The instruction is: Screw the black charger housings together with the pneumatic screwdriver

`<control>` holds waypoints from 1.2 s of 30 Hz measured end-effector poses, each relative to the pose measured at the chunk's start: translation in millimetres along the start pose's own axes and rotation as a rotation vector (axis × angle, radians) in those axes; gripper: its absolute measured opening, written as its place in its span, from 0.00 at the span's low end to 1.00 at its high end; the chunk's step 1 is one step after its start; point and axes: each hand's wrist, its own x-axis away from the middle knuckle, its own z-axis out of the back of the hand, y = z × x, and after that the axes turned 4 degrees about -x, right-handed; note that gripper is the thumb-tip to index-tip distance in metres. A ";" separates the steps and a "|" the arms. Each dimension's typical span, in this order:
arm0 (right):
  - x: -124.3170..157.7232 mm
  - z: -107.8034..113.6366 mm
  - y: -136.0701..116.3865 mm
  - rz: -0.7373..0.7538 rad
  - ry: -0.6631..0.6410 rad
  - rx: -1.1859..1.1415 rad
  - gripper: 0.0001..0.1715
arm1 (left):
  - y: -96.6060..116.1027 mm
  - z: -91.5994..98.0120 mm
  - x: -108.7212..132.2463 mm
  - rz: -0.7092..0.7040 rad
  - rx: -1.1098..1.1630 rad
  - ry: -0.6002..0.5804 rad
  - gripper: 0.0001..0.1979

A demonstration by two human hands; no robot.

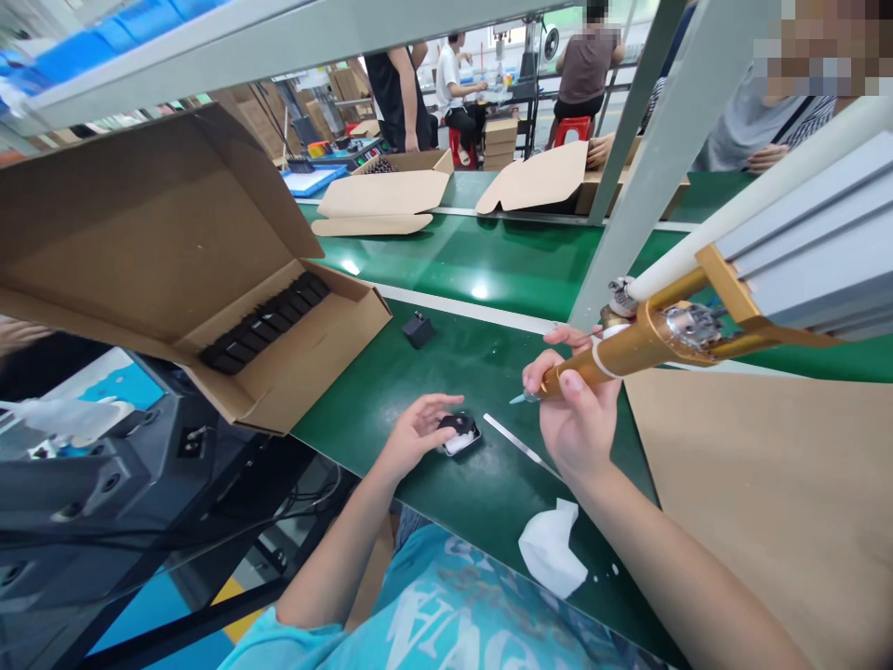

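Note:
My left hand (417, 430) holds a small black part with a white face (459, 433) against the green conveyor belt (446, 372), fingers curled round it. My right hand (576, 405) is closed round the gold barrel of a dispensing gun (628, 346); its thin tip points down-left, a little above and right of the part. A thin metal strip (520, 443) lies on the belt between my hands. Another black part (418, 329) sits farther up the belt.
An open cardboard box (279, 344) with a row of black parts stands at the left. A white crumpled tissue (551, 549) lies near the belt's front edge. A brown cardboard sheet (767, 484) covers the right. Flat cartons and other people are beyond the belt.

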 end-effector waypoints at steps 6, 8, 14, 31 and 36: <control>8.0 -5.8 -4.0 -0.063 -0.091 -0.022 0.14 | -2.3 -8.7 15.7 -0.118 -0.397 0.153 0.16; 11.1 -7.2 -5.5 -0.098 -0.127 -0.026 0.15 | -1.5 -12.6 23.5 -0.183 -0.588 0.125 0.20; 18.6 -11.4 -7.8 -0.128 -0.183 -0.036 0.16 | 5.0 -29.9 24.9 -0.142 -0.784 0.164 0.19; 19.4 -13.6 -7.7 -0.100 -0.182 -0.028 0.11 | 38.8 -45.8 19.6 -0.150 -0.666 0.179 0.16; 19.4 -14.8 -7.4 -0.096 -0.181 -0.047 0.14 | 39.9 -48.5 19.4 -0.144 -0.661 0.178 0.17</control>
